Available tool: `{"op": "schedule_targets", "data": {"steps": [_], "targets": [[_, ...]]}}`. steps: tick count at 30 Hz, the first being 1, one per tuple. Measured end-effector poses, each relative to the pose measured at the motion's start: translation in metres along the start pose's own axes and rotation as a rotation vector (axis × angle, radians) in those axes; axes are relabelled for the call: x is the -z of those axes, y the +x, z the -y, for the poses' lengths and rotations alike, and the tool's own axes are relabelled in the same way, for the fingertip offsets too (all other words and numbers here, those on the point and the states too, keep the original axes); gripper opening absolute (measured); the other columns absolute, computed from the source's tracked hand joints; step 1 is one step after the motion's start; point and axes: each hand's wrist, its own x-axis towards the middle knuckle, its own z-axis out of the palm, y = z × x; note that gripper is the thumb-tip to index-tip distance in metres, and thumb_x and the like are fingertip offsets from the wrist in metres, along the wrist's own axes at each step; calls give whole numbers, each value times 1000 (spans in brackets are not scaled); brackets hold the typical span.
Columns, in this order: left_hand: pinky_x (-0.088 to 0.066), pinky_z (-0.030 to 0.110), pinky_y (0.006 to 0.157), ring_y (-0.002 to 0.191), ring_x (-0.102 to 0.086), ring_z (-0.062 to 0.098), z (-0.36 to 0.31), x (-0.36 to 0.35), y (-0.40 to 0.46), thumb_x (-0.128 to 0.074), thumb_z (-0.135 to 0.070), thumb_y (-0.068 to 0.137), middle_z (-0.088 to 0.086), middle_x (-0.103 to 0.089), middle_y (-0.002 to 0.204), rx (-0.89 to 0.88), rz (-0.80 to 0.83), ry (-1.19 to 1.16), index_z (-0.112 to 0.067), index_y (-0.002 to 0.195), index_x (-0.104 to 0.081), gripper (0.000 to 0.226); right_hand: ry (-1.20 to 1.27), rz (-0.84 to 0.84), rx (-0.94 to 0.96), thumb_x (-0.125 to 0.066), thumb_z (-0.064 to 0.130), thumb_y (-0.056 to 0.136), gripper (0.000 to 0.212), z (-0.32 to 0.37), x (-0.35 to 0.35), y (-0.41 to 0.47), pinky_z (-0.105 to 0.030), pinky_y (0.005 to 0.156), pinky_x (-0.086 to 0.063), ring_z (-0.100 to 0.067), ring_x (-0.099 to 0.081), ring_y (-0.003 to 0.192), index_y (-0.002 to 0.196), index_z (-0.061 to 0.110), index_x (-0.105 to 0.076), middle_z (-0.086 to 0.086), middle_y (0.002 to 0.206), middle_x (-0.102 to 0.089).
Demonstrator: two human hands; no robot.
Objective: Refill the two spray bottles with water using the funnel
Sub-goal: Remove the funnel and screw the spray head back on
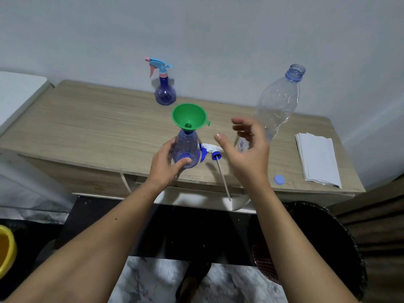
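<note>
Head-camera footage is showing the left hand [166, 165] wrapped round the lower body of the near spray bottle [185, 149], fingers on its left side and thumb curled across the front near the base, so the bottle is being steadied upright close to the front edge of the table [87, 127]. The green funnel [189, 115] is being carried in the bottle's open neck, leaning a little toward the camera. The right hand [247, 149] is being held just to the right, fingers spread and relaxed, nothing being gripped; the big clear water bottle [277, 101] is standing uncapped behind it, and contact with it cannot be confirmed. The removed trigger head [209, 149] is lying beside the near bottle, its dip tube overhanging the edge. The second spray bottle [165, 90] is standing capped at the back.

A spill is being risked: the funnel is only loosely seated and could be knocked askew, and the tall, near-empty water bottle could be tipped by the reaching hand. Both forearms are being extended forward, wrists roughly level.
</note>
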Motion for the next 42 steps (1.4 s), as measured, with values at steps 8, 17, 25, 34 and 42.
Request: {"op": "schedule_targets", "data": {"steps": [8, 17, 25, 34, 42], "targets": [[-51, 30, 109, 127, -63, 10, -7, 2, -3, -84, -43, 76, 0, -66, 141, 2, -2, 10, -14, 148, -55, 83, -252, 244, 262, -86, 20, 86, 23, -11, -46, 17, -15, 101, -36, -25, -57, 111, 108, 18, -81, 2, 116, -71], [-51, 40, 111, 128, -62, 13, -4, 1, -5, -85, -41, 78, -1, -64, 143, 14, -16, 32, -16, 149, -54, 82, -292, 228, 363, -81, 19, 90, 12, -4, -41, 49, -13, 92, -37, -23, -57, 99, 101, 18, -81, 9, 102, -72], [-52, 37, 109, 128, -61, 14, -5, 1, -4, -84, -43, 77, -1, -63, 142, 28, -35, 40, -15, 149, -53, 84, -167, 84, 185, -79, 20, 90, 12, -12, -38, 74, -38, 81, -58, -18, -69, 82, 100, 14, -79, 5, 93, -73], [-55, 29, 101, 119, -66, 8, 8, -1, -3, -94, -30, 79, -6, -68, 134, 24, -71, 21, -19, 147, -57, 79, -236, 44, -143, -81, 22, 90, 10, -79, -59, 58, -30, 75, -57, -17, -70, 81, 97, 14, -78, 0, 93, -75], [-55, 20, 100, 121, -65, 3, 11, -5, 0, -93, -37, 78, -7, -67, 136, 20, -64, -3, -20, 150, -55, 83, -348, 59, -271, -79, 21, 92, 10, -116, -80, 56, -33, 79, -54, -17, -67, 85, 99, 14, -78, -2, 96, -74]]}}
